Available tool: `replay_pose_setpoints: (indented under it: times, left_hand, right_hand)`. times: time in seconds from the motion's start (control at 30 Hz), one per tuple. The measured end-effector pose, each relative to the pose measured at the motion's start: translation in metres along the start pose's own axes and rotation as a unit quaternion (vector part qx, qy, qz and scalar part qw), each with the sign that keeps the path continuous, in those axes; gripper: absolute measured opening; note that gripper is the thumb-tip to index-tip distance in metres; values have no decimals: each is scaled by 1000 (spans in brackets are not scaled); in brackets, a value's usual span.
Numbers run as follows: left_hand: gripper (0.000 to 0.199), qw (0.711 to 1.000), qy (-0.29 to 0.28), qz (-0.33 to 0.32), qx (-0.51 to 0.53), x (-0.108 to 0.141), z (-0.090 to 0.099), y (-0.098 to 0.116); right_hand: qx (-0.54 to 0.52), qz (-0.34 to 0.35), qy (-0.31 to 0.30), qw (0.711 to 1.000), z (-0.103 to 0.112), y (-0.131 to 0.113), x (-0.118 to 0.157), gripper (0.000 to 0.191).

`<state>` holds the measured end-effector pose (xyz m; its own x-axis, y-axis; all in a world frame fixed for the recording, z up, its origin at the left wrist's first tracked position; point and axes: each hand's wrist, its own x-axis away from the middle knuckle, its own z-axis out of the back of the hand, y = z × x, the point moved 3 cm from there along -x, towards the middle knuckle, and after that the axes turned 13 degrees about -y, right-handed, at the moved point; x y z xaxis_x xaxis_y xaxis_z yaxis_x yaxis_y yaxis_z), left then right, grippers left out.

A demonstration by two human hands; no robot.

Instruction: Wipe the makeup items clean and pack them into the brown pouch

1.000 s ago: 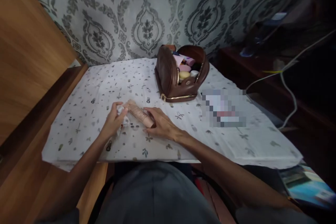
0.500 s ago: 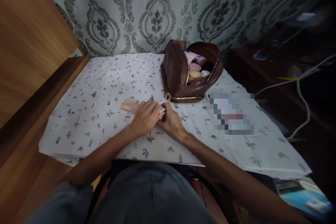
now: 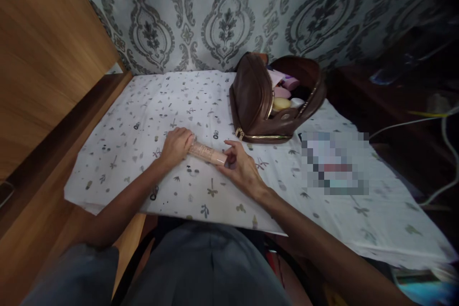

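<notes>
A beige cosmetic tube (image 3: 206, 152) with dark print lies slantwise between my two hands, just over the patterned cloth. My left hand (image 3: 177, 146) is closed around its far left end, which the fingers hide. At the other end, my right hand (image 3: 244, 168) has its thumb and curled fingers at the smooth, pale cap (image 3: 219, 158), with the index finger raised clear of it. Behind my right hand stands a brown leather bag (image 3: 253, 95), unzipped, with several cosmetic items (image 3: 282, 103) inside.
A patterned white cloth (image 3: 143, 105) covers the table. To the right lies a blurred-out flat object (image 3: 335, 162). A wooden panel (image 3: 53, 33) borders the left side, and patterned wallpaper (image 3: 229, 19) rises behind. A pale cable (image 3: 444, 153) hangs at the far right.
My hands were together over the tube's right part; now they are apart, one at each end. My left hand has slid left to the far end. The view has shifted slightly left.
</notes>
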<state>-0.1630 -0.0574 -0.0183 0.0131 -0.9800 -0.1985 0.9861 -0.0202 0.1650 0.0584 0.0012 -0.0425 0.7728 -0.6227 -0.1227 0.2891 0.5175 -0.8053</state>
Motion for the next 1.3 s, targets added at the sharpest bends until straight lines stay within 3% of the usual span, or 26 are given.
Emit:
replay_pose_setpoints:
  times: [0.1,0.2,0.47,0.63,0.8,0.97,1.07,1.13,1.3]
  left_hand:
    - [29,998,3,46,41,3,1,-28]
    - [26,996,-1,72,59,6,0,-40]
    - [23,991,24,117,60,12,3,-36]
    - [34,995,-45,90,4,24,3,-31]
    - [55,994,-92,30,41,52,5,-35]
    - [47,995,-48,62,60,63,18,-38]
    - [43,995,10,72,65,58,30,-19]
    - [40,996,36,39,72,53,35,4]
    - [35,985,45,-165,-16,42,24,74]
  right_hand:
    - [22,18,5,1000,2,-3,-1,41]
    - [37,36,8,999,3,-7,-2,25]
    - [37,43,6,998,2,-6,-2,33]
    - [29,31,10,999,2,-4,0,31]
    - [28,36,10,999,4,-8,0,29]
    - [9,42,14,999,6,-11,0,23]
    - [0,39,14,999,6,-11,1,22]
    - [0,40,9,999,6,-11,1,20]
    - [27,43,21,998,5,-11,-1,11]
